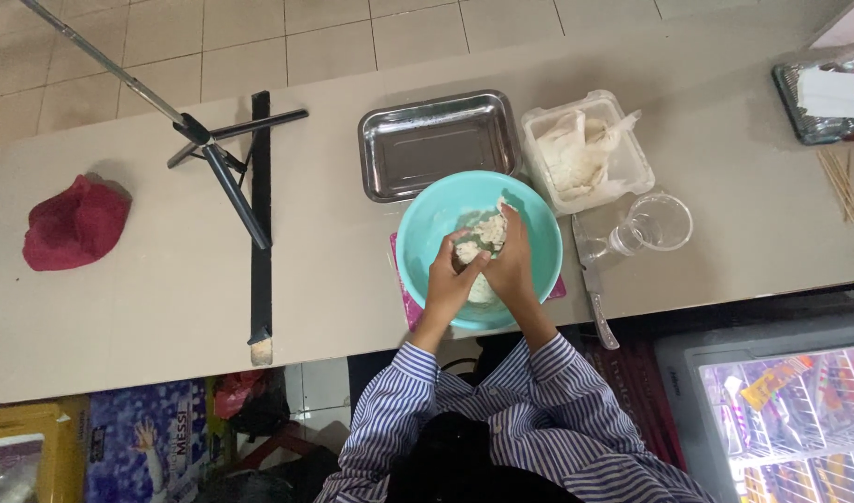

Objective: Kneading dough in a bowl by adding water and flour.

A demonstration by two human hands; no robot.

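Our fingers are curled and pressed together around a lump of pale dough (485, 235): left hand (448, 275) cups it from below, right hand (512, 261) closes over its right side. We hold the dough inside a turquoise bowl (429, 224), which sits on a pink mat (401, 279) at the counter's (352, 279) near edge. Behind the bowl: an empty steel tray (436, 144); beside it, a white square tub (632, 163) with crumpled white contents. Right of the bowl, a clear measuring cup (660, 222) and a knife (596, 298). Far left, a red cloth (75, 224). Below the counter, lower left, a blue rectangular box (138, 438) with white lettering; lower right, a chest freezer (790, 410) showing colourful packets.
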